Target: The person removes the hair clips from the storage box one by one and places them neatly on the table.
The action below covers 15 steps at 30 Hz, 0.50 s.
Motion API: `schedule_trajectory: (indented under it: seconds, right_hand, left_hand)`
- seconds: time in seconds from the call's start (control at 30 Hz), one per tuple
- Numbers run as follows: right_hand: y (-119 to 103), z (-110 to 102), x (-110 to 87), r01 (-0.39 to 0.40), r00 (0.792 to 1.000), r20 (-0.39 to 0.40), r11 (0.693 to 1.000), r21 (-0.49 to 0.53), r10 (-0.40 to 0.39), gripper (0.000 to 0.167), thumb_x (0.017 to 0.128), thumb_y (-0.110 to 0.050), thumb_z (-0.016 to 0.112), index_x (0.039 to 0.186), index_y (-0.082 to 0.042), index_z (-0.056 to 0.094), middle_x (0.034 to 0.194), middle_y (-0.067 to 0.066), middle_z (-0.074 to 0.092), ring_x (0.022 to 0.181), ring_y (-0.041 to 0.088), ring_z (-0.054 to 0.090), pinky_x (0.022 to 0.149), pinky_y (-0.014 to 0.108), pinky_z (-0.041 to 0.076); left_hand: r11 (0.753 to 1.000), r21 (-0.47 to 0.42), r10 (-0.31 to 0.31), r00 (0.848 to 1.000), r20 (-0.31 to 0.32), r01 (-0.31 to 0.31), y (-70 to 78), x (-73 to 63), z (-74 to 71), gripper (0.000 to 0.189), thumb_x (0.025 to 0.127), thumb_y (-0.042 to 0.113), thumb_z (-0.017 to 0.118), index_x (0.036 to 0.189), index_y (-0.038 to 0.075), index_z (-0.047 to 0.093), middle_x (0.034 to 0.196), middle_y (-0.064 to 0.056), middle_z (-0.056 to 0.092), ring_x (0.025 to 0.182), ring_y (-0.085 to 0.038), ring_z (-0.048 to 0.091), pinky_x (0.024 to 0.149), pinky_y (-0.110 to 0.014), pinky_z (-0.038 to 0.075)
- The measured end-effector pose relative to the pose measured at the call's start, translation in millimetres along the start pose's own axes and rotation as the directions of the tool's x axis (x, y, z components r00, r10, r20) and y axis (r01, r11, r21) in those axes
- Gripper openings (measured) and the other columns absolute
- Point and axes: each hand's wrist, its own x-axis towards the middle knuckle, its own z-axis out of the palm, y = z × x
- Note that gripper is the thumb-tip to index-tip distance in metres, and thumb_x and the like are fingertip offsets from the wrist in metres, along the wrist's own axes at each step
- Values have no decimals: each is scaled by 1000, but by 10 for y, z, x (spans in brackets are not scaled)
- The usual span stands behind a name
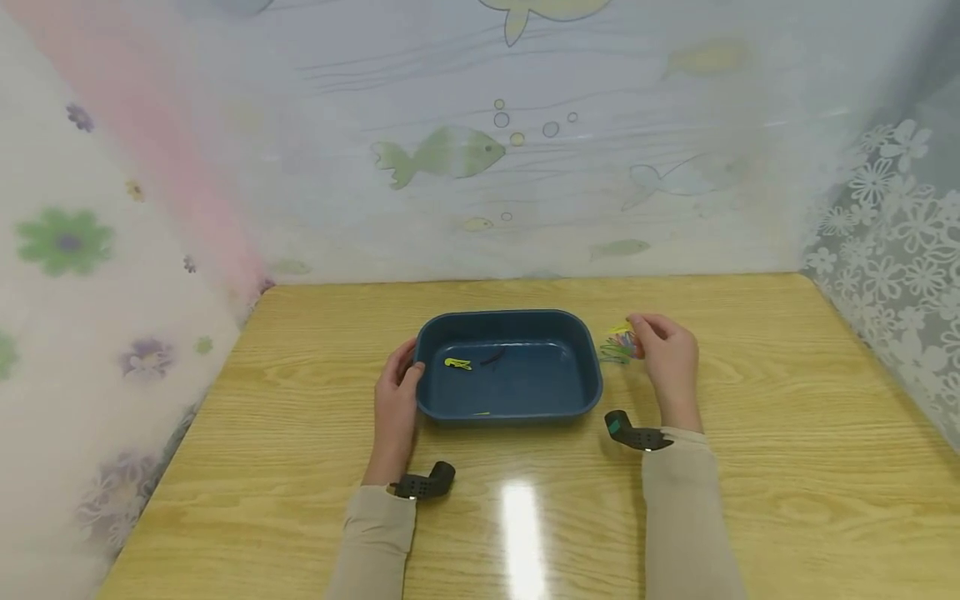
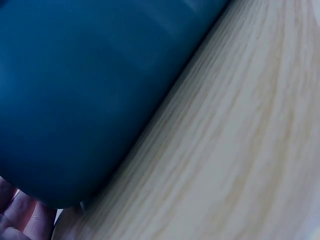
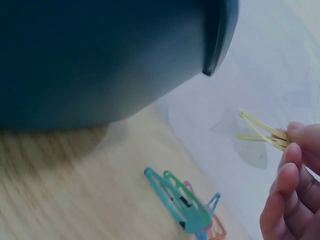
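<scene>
A dark blue rectangular plastic tub (image 1: 510, 419) sits mid-table. My left hand (image 1: 396, 400) grips its left end, thumb over the rim and fingers along the outer wall; part of those fingers (image 2: 41, 220) shows in the left wrist view. Inside the tub lie yellow hair clips (image 1: 458, 364) and dark hair clips (image 1: 492, 358). Right of the tub, my right hand (image 1: 667, 354) pinches yellow snap hair clips (image 3: 265, 136) between thumb and fingertips, raised above the table. Below it lies a pile of coloured hair clips (image 3: 182, 202), blue, green, pink and orange.
The wood-grain table (image 1: 315, 433) extends around the tub on all sides. A pale curtain (image 1: 337, 192) printed with fish hangs behind the far edge. A flowered curtain (image 1: 135, 267) is at the left, and a lacy one (image 1: 892, 225) at the right.
</scene>
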Motion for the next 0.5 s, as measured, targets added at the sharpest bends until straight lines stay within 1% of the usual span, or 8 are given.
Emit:
schedule_trajectory:
  seconds: [0.13,0.23,0.37,0.47,0.5]
  right_hand:
    - [60,-25,5,-49,997,-62,994,97,55,33,85,-35,58,99,-7,67,77,15,60,59,14,56,54,18,47]
    - [104,-62,7,-79,991,-98,986,145,94,30,85,-31,59,98,-6,67,71,10,59,54,11,54,52,17,47]
    - [128,-94,23,-130,981,-107,962,240,159,29,85,-25,59,100,-1,64,65,4,56,51,9,52,50,16,46]
    - [127,-95,41,-169,973,-99,932,319,210,27,85,-21,60,99,2,62,63,3,55,49,9,51,47,16,45]
    - [125,-94,45,-180,970,-96,927,330,223,26,85,-20,59,98,2,61,64,3,55,49,9,51,47,16,45]
  left_hand:
    - [1000,-16,2,1000,16,-1,-3,9,11,33,90,16,49,123,20,52,122,4,52,113,-8,45,96,-30,35]
    - [1000,-9,-3,1000,23,3,-2,1,20,33,91,16,49,123,21,52,121,5,52,112,-7,45,96,-29,35]
    - [1000,8,-9,1000,12,9,4,-14,13,32,91,18,48,122,22,52,120,8,53,112,-5,45,96,-28,35]
    - [1000,2,0,1000,9,0,12,-16,-3,32,91,17,48,123,21,51,121,7,52,112,-6,45,96,-29,35]
    - [1000,-1,4,1000,7,-4,15,-14,-8,32,91,17,48,123,21,51,121,6,52,112,-7,45,97,-29,35]
